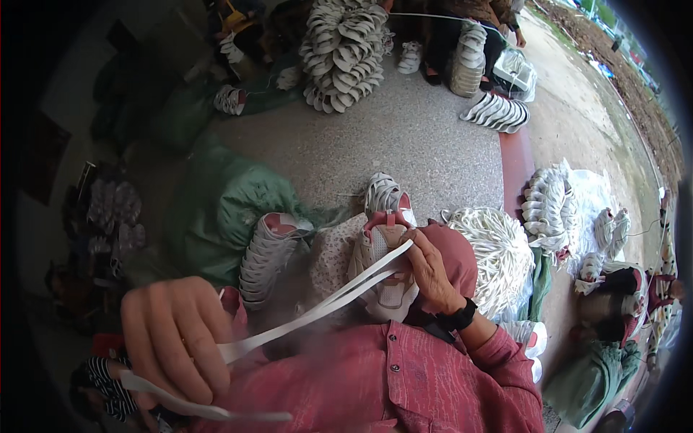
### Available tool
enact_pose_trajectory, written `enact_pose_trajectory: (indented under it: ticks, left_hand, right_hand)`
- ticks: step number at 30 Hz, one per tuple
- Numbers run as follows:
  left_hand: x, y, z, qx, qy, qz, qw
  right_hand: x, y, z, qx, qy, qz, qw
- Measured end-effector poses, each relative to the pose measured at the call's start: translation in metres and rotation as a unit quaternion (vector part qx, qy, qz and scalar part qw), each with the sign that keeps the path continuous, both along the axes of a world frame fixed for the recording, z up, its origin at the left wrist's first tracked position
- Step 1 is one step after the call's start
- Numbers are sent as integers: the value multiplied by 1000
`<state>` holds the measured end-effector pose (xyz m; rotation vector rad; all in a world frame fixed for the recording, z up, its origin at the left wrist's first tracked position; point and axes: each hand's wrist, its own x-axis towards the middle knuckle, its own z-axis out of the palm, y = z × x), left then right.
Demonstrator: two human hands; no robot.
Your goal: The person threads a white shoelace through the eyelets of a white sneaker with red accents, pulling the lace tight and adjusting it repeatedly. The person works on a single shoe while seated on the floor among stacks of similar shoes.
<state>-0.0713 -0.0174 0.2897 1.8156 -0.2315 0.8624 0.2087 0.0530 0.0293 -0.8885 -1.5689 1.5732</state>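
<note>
**A:** Speckled floor (404, 144) out front, stacks of white shoe uppers (343, 54) heaped at the far side, green sacks (231, 209) on the left, a mound of white laces (498, 249) on the right.

**B:** And right in the lap, a white and pink shoe (386, 260). Right hand (433, 270) rests on it, fingers clenched around the upper by the lace's far end.

**A:** Left hand (177, 335) close to the camera, grip pinched shut on the flat white lace (325, 307). Both strands run taut between hand and shoe.

**B:** Which way does it lie?

**A:** Long axis slants from lower left, at the left hand, up to the right, at the shoe. A loose tail trails out below the left hand. The shoe's long axis points away from the person, toward the floor.

**B:** Risks?

**A:** I'd judge a twist likeliest: the two flat strands sit close together, so a turn of the wrist could cross them. Pull unevenly and one end could come out short, or drag the shoe off the lap, since the right hand alone steadies it.
</note>
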Motion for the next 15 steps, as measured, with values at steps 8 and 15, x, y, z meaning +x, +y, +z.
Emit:
enact_pose_trajectory:
  ticks: [8,15]
  left_hand:
    - [-36,-75,-16,66,-10,-31,997]
    - [-135,-144,-100,-297,71,444,843]
  right_hand:
    - [0,2,-15,93,-55,-9,994]
    - [-12,2,-24,104,-73,-41,991]
